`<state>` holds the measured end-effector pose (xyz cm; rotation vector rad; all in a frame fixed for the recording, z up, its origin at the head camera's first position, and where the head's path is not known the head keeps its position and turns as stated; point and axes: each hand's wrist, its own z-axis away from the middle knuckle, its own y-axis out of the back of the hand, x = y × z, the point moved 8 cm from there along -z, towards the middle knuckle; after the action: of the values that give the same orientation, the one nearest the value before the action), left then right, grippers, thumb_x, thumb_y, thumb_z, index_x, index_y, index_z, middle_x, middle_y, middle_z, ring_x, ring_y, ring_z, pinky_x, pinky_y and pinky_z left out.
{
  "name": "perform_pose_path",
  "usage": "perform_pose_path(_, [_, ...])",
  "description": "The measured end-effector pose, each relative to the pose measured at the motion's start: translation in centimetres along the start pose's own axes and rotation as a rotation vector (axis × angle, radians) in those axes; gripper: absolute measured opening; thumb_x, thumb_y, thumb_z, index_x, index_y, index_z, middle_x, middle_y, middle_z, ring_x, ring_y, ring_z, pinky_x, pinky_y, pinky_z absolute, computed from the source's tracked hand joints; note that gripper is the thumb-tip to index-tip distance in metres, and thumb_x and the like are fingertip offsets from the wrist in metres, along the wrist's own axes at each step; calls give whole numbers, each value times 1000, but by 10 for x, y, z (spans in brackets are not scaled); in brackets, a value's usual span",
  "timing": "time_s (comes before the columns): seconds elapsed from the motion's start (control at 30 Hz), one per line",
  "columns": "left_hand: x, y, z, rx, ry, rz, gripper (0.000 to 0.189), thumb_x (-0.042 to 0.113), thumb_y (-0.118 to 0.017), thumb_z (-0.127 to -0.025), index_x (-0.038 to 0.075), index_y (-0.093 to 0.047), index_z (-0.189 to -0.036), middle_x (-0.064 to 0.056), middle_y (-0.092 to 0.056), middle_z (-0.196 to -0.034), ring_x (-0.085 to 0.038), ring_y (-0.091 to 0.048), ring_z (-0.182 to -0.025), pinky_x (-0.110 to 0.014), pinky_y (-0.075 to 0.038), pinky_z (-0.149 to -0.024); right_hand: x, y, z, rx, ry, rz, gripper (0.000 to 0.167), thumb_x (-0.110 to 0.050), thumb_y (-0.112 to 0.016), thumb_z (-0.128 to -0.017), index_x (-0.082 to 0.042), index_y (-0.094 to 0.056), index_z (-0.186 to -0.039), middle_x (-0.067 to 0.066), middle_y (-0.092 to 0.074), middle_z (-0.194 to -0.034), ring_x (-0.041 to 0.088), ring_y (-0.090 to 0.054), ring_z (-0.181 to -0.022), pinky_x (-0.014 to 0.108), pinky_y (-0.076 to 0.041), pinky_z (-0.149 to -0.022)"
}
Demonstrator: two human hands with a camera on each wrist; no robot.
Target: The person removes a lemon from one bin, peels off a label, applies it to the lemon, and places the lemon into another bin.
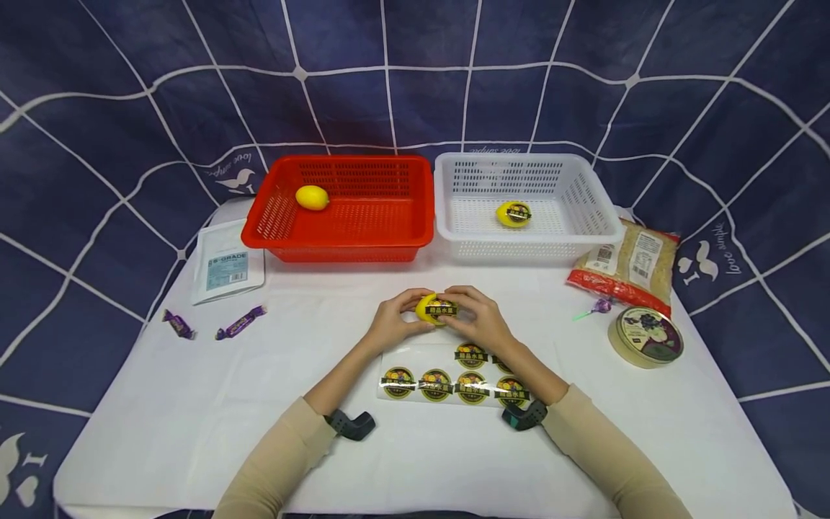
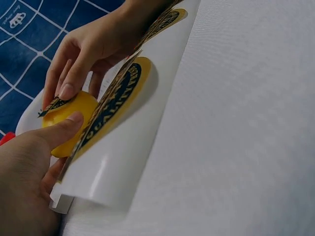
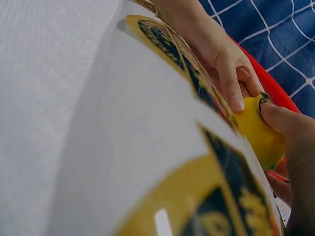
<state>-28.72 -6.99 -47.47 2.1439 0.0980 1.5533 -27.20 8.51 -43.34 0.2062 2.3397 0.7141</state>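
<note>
A yellow lemon is held between both hands above the middle of the table, a dark and gold label sticker lying on its side. My left hand grips the lemon from the left, thumb against its skin. From the right, my right hand holds the fruit too, with its thumb pressing on the sticker. Just below the hands lies a glossy sheet bearing several round stickers; the right forearm covers part of it.
A red basket with one plain lemon stands behind, beside a white basket with a labelled lemon. Left are a white pouch and wrapped candies; right, a grain bag, lollipop and round tin.
</note>
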Motion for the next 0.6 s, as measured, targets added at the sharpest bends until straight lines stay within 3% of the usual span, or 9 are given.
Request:
perform_pose_path(0.2, [-1,0,0,0,20,-2,58,20,-82,-70,25,-57,-122,4,-60,-120,-12,-59,-105,-25,-45,-93,7,-3,2,-12,-8,-53,42,-18,-78,-75,-10,-65,-114,4,-59,-116,20,-54,-109,32,-44,-94])
perform_pose_path(0.33, [0,0,0,2,7,3,59,19,-81,-70,25,-56,-123,2,-60,-121,-12,-59,-106,-25,-44,-94,10,-3,4,-38,-68,-146,44,-11,-78,-74,-7,-63,-115,5,-59,-119,20,-54,-111,29,-47,-92])
perform_pose_path(0.47, [7,-3,2,-21,-98,6,66,15,-78,-74,20,-45,-131,-5,-54,-129,-15,-54,-113,-26,-43,-96,0,1,2,-49,-125,-273,45,3,-76,-72,5,-59,-113,17,-57,-118,30,-56,-108,34,-50,-85])
perform_pose_path(0.6, [17,-6,4,-34,-230,-50,66,18,-76,-78,20,-43,-134,-2,-49,-131,-16,-50,-115,-29,-42,-97,-10,2,-1,-65,-140,-321,45,8,-74,-71,11,-56,-112,24,-55,-117,36,-56,-106,38,-50,-85])
